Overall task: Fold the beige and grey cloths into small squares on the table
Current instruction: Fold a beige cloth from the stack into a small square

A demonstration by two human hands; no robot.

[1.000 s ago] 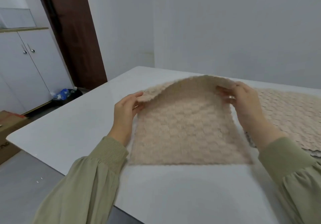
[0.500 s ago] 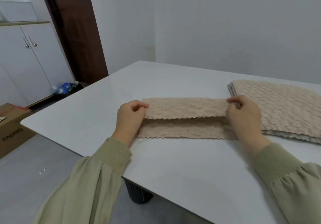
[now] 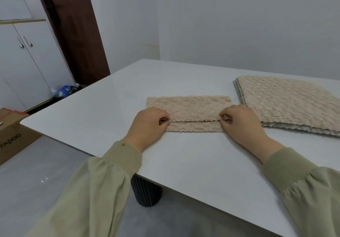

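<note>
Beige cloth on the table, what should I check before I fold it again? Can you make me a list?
1. Left grip pinches the top layer's near edge at the left end of the beige cloth: ok.
2. Right grip pinches the same edge at the right end: ok.
3. Top layer's edge meets the bottom layer's near edge: not ok, a strip of the bottom layer sticks out toward the person.
4. Cloth lies flat on the table: ok.
5. Gap to the stack of cloths on the right: ok, but narrow.
6. Small square yet: not ok, it is a long strip.
</note>
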